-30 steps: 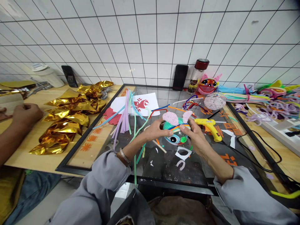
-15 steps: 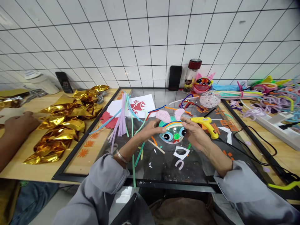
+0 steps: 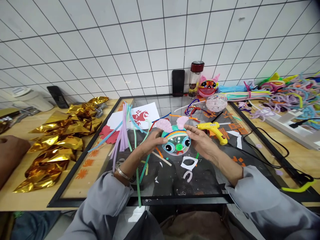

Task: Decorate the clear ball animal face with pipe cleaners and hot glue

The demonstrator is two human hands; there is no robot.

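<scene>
Between my two hands is an animal-face craft (image 3: 177,146), a clear round shell with pink fuzzy ears, bands of coloured pipe cleaner, large black-and-white eyes and a green nose. My left hand (image 3: 155,138) grips its left side, thumb at the front near one eye. On the other side, my right hand (image 3: 198,139) holds the edge below the right ear, its far fingers partly hidden. A yellow glue gun (image 3: 217,131) lies just right of my right hand. Below the craft are a white paper cutout (image 3: 189,163) and a pale curved strip (image 3: 187,176).
Left of my hands lie lilac pipe cleaners (image 3: 122,136) and white paper (image 3: 150,111) with red cutouts. Crumpled gold foil (image 3: 53,146) covers the left side, beside another person's hand (image 3: 15,146). A glass bottle (image 3: 195,81), white power strip (image 3: 291,128) and black cord (image 3: 252,155) are farther off.
The camera view has turned slightly right, so the scene sits farther left. Both hands keep their hold on the craft. The other person's pale sheet has left the view.
</scene>
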